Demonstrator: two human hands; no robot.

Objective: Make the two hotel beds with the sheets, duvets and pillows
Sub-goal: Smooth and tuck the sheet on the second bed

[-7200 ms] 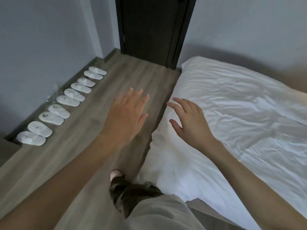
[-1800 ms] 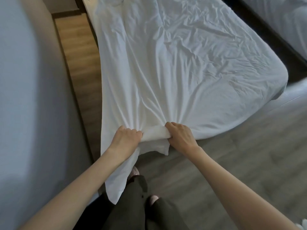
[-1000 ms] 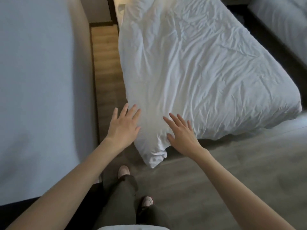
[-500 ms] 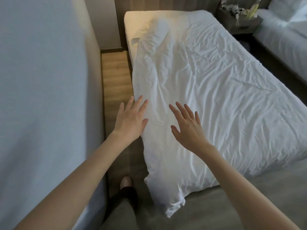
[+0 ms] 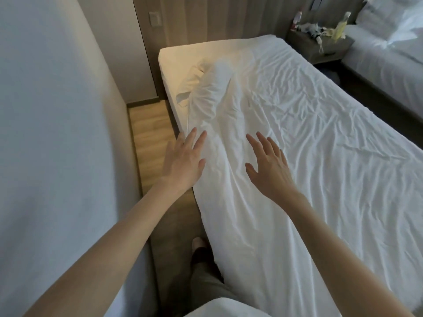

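Narrow floor (image 5: 151,133) strip between grey wall (image 5: 57,133) and bed (image 5: 180,62). Rumpled white duvet (image 5: 320,152) covers bed, bunched toward head end. Fingers spread, holding nothing: left grip (image 5: 183,161) at duvet's edge, right grip (image 5: 269,167) over it. Cluttered nightstand (image 5: 320,48), second bed (image 5: 384,67) far right.

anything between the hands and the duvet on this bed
Nothing visible does. The left hand is spread open at the wall-side edge of the duvet, and the right hand is open over its top. Whether they touch it cannot be told.
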